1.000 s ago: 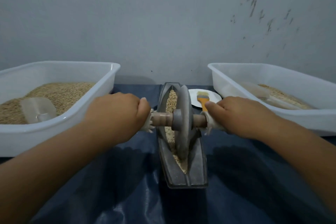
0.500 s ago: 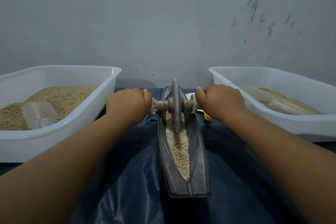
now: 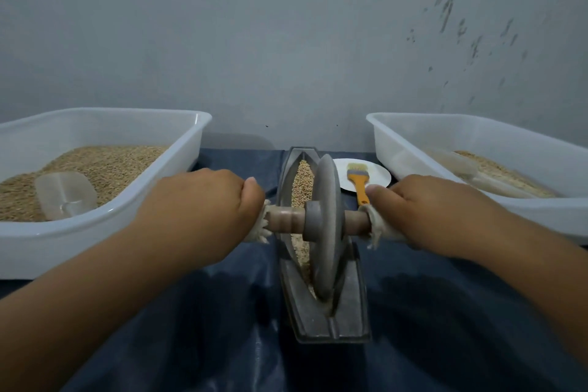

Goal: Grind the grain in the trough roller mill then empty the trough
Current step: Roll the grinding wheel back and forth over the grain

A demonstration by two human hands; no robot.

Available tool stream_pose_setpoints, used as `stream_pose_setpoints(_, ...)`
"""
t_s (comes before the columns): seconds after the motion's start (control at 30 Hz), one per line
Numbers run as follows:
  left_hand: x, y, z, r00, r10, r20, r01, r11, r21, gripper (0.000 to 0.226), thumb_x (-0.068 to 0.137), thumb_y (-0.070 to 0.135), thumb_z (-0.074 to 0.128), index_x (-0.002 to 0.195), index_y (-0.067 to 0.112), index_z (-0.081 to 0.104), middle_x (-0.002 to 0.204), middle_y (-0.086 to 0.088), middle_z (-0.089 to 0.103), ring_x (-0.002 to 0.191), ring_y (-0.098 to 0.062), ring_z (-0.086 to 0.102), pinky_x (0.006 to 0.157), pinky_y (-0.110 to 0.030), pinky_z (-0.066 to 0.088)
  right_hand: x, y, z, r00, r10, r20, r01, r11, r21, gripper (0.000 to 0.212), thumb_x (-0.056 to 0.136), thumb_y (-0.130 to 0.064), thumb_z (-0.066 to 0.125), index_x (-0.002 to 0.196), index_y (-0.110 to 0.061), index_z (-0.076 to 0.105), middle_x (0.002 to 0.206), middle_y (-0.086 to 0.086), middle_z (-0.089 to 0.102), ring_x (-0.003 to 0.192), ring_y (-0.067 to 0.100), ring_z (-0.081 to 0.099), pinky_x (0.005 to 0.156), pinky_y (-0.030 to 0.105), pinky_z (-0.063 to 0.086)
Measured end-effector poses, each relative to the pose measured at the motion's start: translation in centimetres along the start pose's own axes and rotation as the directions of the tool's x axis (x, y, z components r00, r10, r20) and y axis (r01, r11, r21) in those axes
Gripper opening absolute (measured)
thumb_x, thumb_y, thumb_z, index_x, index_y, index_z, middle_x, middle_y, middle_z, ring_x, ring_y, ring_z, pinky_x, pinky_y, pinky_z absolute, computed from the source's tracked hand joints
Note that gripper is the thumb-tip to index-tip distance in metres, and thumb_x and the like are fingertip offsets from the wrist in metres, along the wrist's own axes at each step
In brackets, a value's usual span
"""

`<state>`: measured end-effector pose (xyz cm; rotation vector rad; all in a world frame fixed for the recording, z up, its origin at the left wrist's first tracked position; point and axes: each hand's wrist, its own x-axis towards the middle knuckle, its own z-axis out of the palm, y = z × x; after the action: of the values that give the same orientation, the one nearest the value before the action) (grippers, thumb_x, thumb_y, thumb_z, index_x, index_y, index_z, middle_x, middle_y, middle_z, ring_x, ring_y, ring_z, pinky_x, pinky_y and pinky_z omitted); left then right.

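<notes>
Rolled back toward the near end since half a second ago, the grinding wheel (image 3: 324, 226), left hand (image 3: 203, 210) and right hand (image 3: 436, 210) each clenching its cloth-wrapped axle (image 3: 356, 222), still works unground grain (image 3: 302, 181) in the trough (image 3: 318, 325); emptying remains.

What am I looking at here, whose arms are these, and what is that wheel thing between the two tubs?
No machine here: a person wears a camera on the head, so you look down along their own arms. The left hand and right hand each grip a cloth-wrapped end of a wooden axle through a heavy grinding wheel. The wheel stands in a narrow boat-shaped trough holding grain. On the dark blue cover, a white tub on the left holds grain and a clear scoop; another tub sits on the right. Behind, an orange-handled brush lies on a white plate.
</notes>
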<state>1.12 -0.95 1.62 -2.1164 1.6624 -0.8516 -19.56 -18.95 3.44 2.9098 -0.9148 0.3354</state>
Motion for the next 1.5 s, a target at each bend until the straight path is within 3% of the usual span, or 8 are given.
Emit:
stream_pose_setpoints(0.23, 7.1, -0.9, 4.1, 0.979, -0.201, 0.042, 0.199, 0.978, 0.061, 0.041, 0.093, 0.021, 0.049, 0.128, 0.005, 0.034, 0.106, -0.01, 0.057, 0.089, -0.029, 0.059, 0.067, -0.037, 0.047, 8.3, 0.4, 4.4, 0.916, 0.137, -0.378, -0.133, 0.99, 0.039, 0.055, 0.094, -0.045, 0.023, 0.054, -0.017, 0.05, 0.055, 0.001, 0.048, 0.051, 0.017, 0.043, 0.048, 0.027, 0.023)
stream_pose_setpoints(0.6, 4.4, -0.4, 1.6, 0.998, -0.051, -0.026, 0.053, 0.995, 0.085, 0.042, 0.09, 0.025, 0.05, 0.121, 0.01, 0.026, 0.101, -0.008, 0.054, 0.085, -0.028, 0.058, 0.062, -0.035, 0.041, 4.3, 0.8, 3.1, 0.993, 0.111, -0.036, -0.106, 0.985, 0.133, 0.047, 0.1, -0.041, 0.029, 0.062, -0.019, 0.047, 0.069, 0.006, 0.054, 0.065, 0.024, 0.051, 0.064, 0.036, 0.043)
stream_pose_setpoints(0.7, 1.3, 0.1, 0.0, 1.0, -0.004, -0.029, 0.006, 0.998, 0.061, 0.035, 0.087, 0.028, 0.053, 0.096, 0.02, 0.02, 0.077, -0.001, 0.038, 0.07, -0.022, 0.047, 0.055, -0.031, 0.037, 1.1, 0.6, 1.4, 0.994, 0.111, 0.004, -0.111, 0.984, 0.137, 0.056, 0.097, -0.052, 0.026, 0.061, -0.017, 0.051, 0.062, 0.004, 0.058, 0.062, 0.021, 0.054, 0.065, 0.036, 0.047)
stream_pose_setpoints(0.8, -0.4, 0.0, -1.2, 0.993, 0.004, -0.121, -0.003, 1.0, 0.004, 0.061, 0.071, 0.027, 0.072, 0.084, 0.021, 0.013, 0.063, 0.002, 0.025, 0.054, -0.017, 0.035, 0.043, -0.024, 0.02, -0.8, 0.2, -0.1, 0.997, 0.064, -0.044, -0.063, 0.998, 0.031, 0.053, 0.096, -0.052, 0.026, 0.062, -0.023, 0.053, 0.06, 0.002, 0.057, 0.06, 0.019, 0.055, 0.058, 0.033, 0.045)
stream_pose_setpoints(0.9, 0.4, 0.2, 0.6, 0.998, -0.03, -0.062, 0.03, 1.0, 0.005, 0.047, 0.084, 0.031, 0.059, 0.1, 0.018, 0.016, 0.077, 0.0, 0.031, 0.067, -0.018, 0.041, 0.054, -0.03, 0.038, 0.1, -0.4, 0.4, 0.997, 0.033, -0.07, -0.032, 0.999, 0.01, 0.037, 0.1, -0.037, 0.032, 0.066, -0.043, 0.047, 0.065, 0.002, 0.05, 0.064, 0.023, 0.053, 0.059, 0.034, 0.047)
stream_pose_setpoints(1.1, 6.4, -0.3, 3.9, 0.978, -0.203, -0.051, 0.207, 0.973, 0.101, 0.041, 0.095, 0.022, 0.045, 0.131, 0.006, 0.033, 0.103, -0.009, 0.057, 0.085, -0.03, 0.06, 0.058, -0.034, 0.036, 8.2, 0.8, 3.7, 0.964, 0.209, -0.166, -0.196, 0.976, 0.092, 0.048, 0.092, -0.042, 0.028, 0.061, -0.015, 0.053, 0.065, 0.006, 0.051, 0.059, 0.021, 0.046, 0.052, 0.03, 0.027)
stream_pose_setpoints(1.27, 7.7, -0.6, 5.4, 0.954, -0.299, -0.017, 0.299, 0.953, 0.038, 0.049, 0.094, 0.021, 0.051, 0.136, 0.006, 0.032, 0.108, -0.012, 0.059, 0.09, -0.03, 0.061, 0.06, -0.035, 0.037, 10.1, 0.2, 3.5, 0.913, 0.127, -0.388, -0.129, 0.991, 0.02, 0.053, 0.092, -0.042, 0.026, 0.052, -0.014, 0.047, 0.054, 0.004, 0.047, 0.05, 0.018, 0.039, 0.049, 0.028, 0.021)
stream_pose_setpoints(1.5, 3.4, 0.0, 3.3, 0.988, -0.115, 0.101, 0.121, 0.991, -0.057, 0.055, 0.086, 0.029, 0.064, 0.125, 0.01, 0.03, 0.104, -0.006, 0.056, 0.088, -0.023, 0.058, 0.074, -0.034, 0.052, 5.9, 0.0, 1.4, 0.998, 0.041, -0.055, -0.041, 0.999, 0.012, 0.042, 0.095, -0.038, 0.033, 0.061, -0.019, 0.047, 0.059, 0.0, 0.054, 0.061, 0.019, 0.051, 0.055, 0.031, 0.035)
